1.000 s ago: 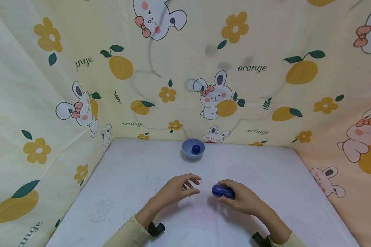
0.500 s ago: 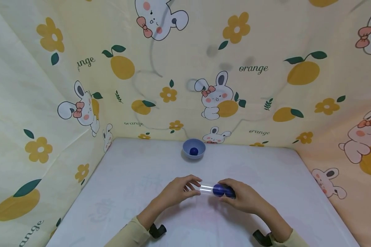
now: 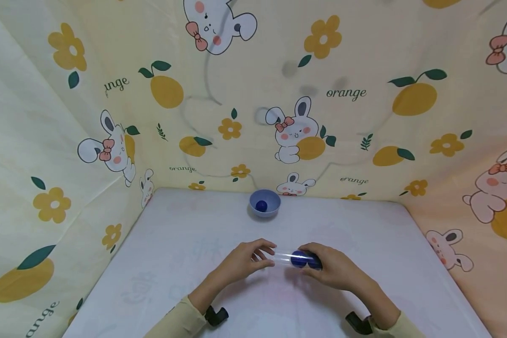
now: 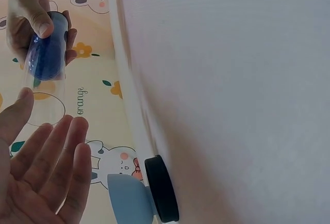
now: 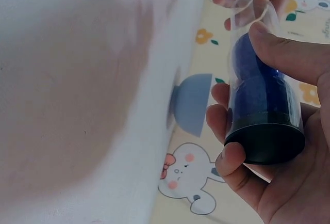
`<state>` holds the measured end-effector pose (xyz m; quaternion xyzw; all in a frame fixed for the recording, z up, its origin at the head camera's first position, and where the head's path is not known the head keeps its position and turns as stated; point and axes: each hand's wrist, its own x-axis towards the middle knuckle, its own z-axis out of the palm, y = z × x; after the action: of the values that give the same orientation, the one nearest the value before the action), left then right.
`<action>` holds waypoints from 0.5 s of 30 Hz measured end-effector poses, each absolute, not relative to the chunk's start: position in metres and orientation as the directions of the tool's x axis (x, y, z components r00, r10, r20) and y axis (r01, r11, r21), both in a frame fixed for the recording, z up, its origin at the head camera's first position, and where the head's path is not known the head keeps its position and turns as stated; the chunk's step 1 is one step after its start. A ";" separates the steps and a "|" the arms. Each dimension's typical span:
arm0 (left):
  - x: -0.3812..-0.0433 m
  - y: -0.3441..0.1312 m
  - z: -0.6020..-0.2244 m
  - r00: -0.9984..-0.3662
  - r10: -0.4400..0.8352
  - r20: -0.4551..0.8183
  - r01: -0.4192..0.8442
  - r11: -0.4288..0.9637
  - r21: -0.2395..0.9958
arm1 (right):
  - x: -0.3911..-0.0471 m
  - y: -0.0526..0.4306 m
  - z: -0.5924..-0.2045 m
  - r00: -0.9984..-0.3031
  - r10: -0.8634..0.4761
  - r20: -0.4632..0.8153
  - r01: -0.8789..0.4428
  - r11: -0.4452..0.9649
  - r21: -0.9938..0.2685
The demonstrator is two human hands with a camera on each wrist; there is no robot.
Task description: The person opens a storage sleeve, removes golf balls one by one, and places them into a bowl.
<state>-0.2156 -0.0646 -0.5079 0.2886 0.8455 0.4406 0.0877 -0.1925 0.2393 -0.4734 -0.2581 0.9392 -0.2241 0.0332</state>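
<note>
A clear tube (image 3: 282,258) with a black end (image 5: 265,141) lies sideways above the white table. Two dark blue balls (image 3: 298,259) sit inside it, towards the black end. My right hand (image 3: 335,267) grips the tube around that end, thumb on one side and fingers on the other. My left hand (image 3: 242,260) is at the tube's clear far end, its fingers loosely extended. The left thumb (image 4: 18,113) is near the rim; whether it touches, I cannot tell. A black round piece like a lid (image 4: 161,188) lies on the table in the left wrist view, out of sight in the head view.
A light blue bowl (image 3: 265,213) stands at the table's back edge with one dark blue ball (image 3: 261,206) in it. Patterned cloth (image 3: 253,117) walls off the back and both sides of the table (image 3: 173,244).
The ball in the bowl has rolled a little to the left. The tube's clear end now shows beside my left fingers, where I could not make it out a second ago. Both hands have barely shifted.
</note>
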 end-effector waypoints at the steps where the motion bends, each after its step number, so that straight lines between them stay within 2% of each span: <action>1: -0.216 -0.064 -0.508 -0.819 0.564 0.104 0.408 0.444 0.798 | -0.192 0.239 -0.473 -0.867 -0.496 0.052 -0.466 0.767 -0.440; 8: -0.217 -0.064 -0.511 -0.814 0.567 0.126 0.414 0.414 0.811 | -0.193 0.238 -0.472 -0.878 -0.478 0.026 -0.434 0.772 -0.464; 15: -0.218 -0.064 -0.514 -0.817 0.562 0.126 0.395 0.388 0.833 | -0.195 0.241 -0.475 -0.865 -0.499 0.053 -0.466 0.758 -0.456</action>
<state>-0.2178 -0.0644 -0.5137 0.2890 0.8283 0.4718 0.0886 -0.1954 0.2406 -0.4748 -0.2576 0.9370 -0.2333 0.0357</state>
